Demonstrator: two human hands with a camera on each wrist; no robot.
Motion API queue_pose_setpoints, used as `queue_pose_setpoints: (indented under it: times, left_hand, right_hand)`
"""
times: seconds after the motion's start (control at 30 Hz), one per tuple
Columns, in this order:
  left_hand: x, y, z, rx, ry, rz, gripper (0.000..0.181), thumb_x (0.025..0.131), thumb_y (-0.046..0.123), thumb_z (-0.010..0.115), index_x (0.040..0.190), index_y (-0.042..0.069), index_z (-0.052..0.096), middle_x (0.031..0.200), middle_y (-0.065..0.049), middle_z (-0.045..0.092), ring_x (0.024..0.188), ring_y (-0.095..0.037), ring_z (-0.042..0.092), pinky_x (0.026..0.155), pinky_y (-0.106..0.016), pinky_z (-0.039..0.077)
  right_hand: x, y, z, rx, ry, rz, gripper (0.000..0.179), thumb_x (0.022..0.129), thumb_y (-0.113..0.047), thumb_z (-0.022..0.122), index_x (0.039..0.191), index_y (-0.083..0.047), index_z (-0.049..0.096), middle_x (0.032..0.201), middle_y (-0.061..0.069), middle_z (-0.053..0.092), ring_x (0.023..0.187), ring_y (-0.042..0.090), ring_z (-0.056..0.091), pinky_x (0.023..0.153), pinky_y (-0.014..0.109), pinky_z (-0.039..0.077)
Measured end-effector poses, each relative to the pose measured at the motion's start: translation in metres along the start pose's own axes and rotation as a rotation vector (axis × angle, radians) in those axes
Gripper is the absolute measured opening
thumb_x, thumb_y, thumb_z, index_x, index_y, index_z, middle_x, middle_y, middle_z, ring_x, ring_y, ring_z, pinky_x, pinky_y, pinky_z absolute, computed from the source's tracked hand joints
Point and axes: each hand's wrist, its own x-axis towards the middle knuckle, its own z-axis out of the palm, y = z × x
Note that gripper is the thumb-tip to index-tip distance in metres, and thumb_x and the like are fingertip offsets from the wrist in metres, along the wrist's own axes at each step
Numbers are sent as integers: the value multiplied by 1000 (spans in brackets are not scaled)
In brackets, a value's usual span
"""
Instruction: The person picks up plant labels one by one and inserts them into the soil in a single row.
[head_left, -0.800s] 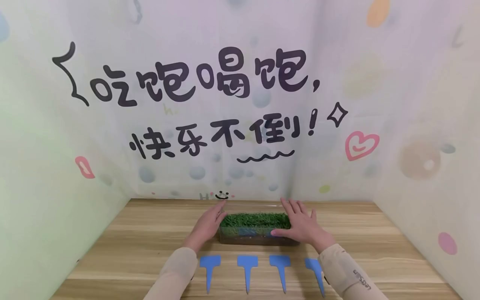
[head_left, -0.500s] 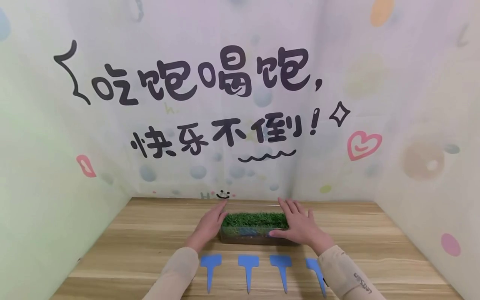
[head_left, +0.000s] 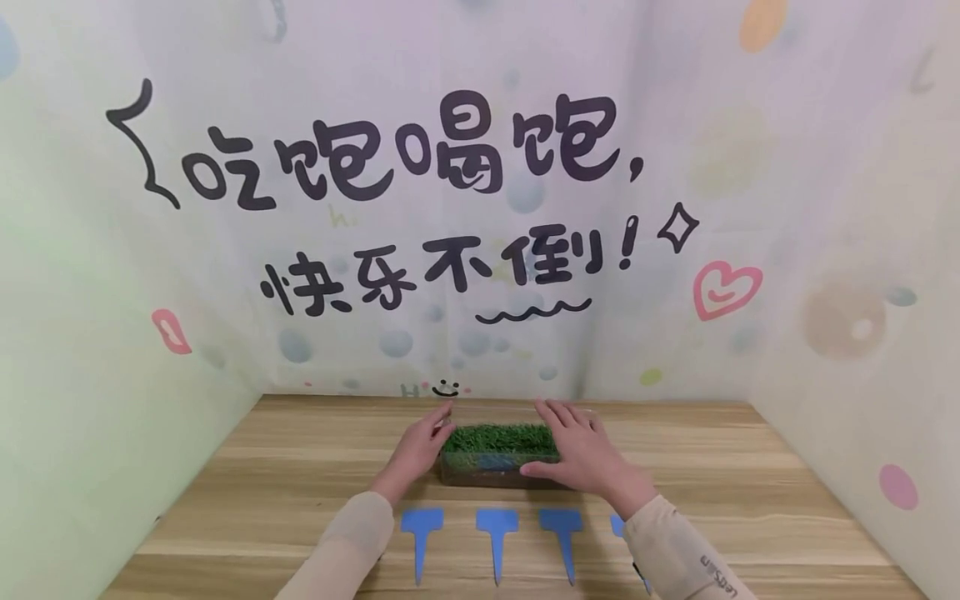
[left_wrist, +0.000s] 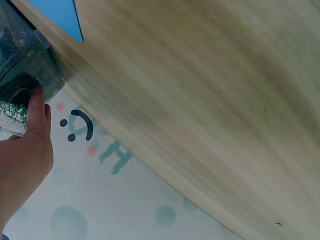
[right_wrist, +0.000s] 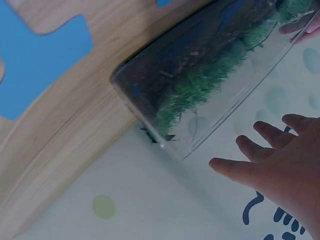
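Observation:
A clear rectangular box (head_left: 480,477) stands on the wooden table, with green artificial grass (head_left: 498,438) over a dark layer inside. My left hand (head_left: 414,450) is at its left end; in the left wrist view, a straight digit of the left hand (left_wrist: 36,130) touches the box's end wall (left_wrist: 49,75). My right hand (head_left: 588,446) overlaps the box's right part in the head view, fingers spread. From the right wrist, the fingers (right_wrist: 252,172) show straight and apart from the box (right_wrist: 145,112). Blue T-shaped plant labels (head_left: 497,533) lie in a row nearer me.
The tabletop (head_left: 262,500) has wood grain and runs back to a printed cloth backdrop (head_left: 450,350) with black characters. Cloth walls rise at both sides. The rightmost label (head_left: 618,525) is mostly hidden behind the right sleeve (head_left: 678,542).
My right hand has shifted left over the box, away from its right end, its sleeve covering more of the rightmost label. The left hand and the box have stayed in place.

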Motion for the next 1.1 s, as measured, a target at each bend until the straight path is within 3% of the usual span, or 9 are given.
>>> queue_pose_setpoints:
  times: [0.47,0.83,1.0,1.1]
  left_hand:
    - [1,-4,-3,-81,-25,-4,50,105,16,51,153,9,40,151,-20,47,131,-43,53,103,-49,49]
    - [1,-5,-3,-93,-24,-4,50,105,21,50,153,10,42,151,-20,46,132,-41,53,103,-49,49]
    - [1,-6,-3,-91,-26,-14,50,105,21,51,153,11,42,152,-20,46,131,-41,53,103,-48,49]
    - [1,-7,-3,-87,-25,-13,50,104,19,52,152,11,42,150,-20,47,130,-41,54,101,-47,51]
  right_hand:
    - [-1,-29,3,60,-42,-17,79,88,-49,72,151,-12,43,154,15,44,141,39,42,108,55,43]
    - [-6,-52,-4,30,-14,-169,61,89,-45,70,138,-10,59,137,11,60,125,33,59,99,48,51]
    - [-7,-62,-3,28,-46,-219,53,91,-42,70,132,-10,63,128,8,66,109,24,67,89,41,56]
    - [-7,-68,-2,37,-70,-228,51,91,-41,70,131,-10,65,127,6,68,108,22,68,88,39,56]
